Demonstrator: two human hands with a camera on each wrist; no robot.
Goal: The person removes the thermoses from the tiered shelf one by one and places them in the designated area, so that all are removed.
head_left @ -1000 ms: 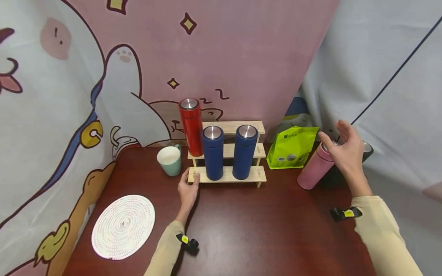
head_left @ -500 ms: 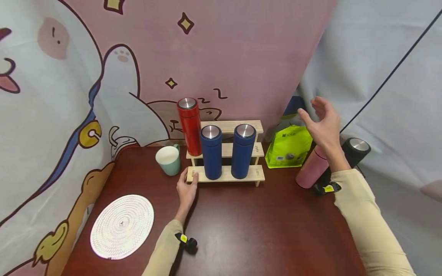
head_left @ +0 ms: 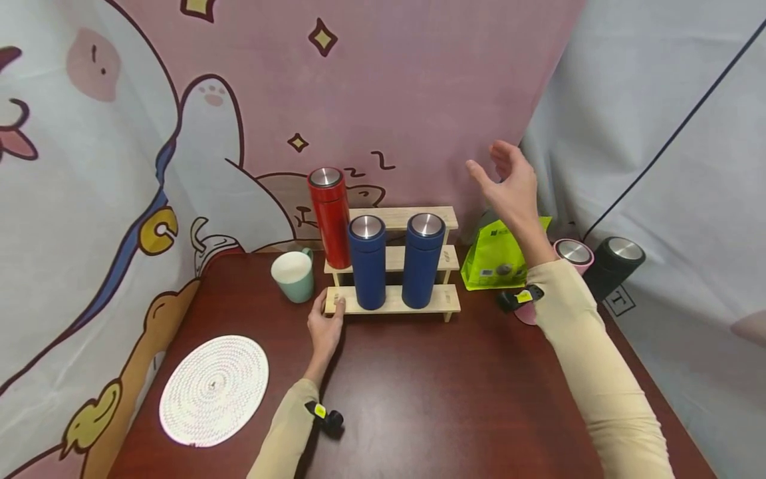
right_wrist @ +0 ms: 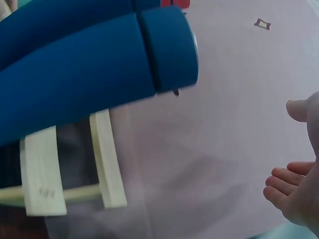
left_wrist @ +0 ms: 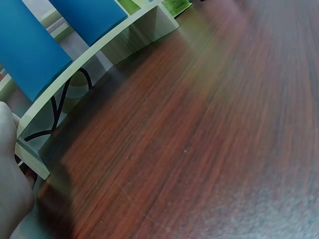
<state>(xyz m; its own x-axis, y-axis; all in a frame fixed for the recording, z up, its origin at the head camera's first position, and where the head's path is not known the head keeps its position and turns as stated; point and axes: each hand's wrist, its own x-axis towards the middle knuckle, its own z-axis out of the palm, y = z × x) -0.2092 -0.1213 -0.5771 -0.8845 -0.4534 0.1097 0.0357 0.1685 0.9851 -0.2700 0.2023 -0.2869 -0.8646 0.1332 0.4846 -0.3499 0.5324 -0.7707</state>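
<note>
My left hand [head_left: 325, 329] grips the left end of the lowest tier of a three-step wooden rack [head_left: 392, 301], its thumb on top. Two blue thermos bottles with steel lids, one at left [head_left: 368, 273] and one at right [head_left: 422, 269], stand upright on that tier. A red thermos bottle [head_left: 331, 226] stands on the middle tier at the left. My right hand [head_left: 511, 189] is raised in the air with nothing in it, to the right of the rack, its thumb apart from the fingers. In the right wrist view, its fingers [right_wrist: 281, 186] are apart from the nearest blue bottle.
Right of the rack stands a bright green pouch [head_left: 487, 263]. A pink thermos bottle [head_left: 573, 253], partly behind my right sleeve, and a black one [head_left: 613, 266] are farther right. A mint mug [head_left: 296, 283] and a round white woven mat [head_left: 215, 389] lie left on the dark table [head_left: 419, 392].
My right hand has moved left and up, away from above the pink thermos bottle toward the rack. The left hand keeps its hold on the rack.
</note>
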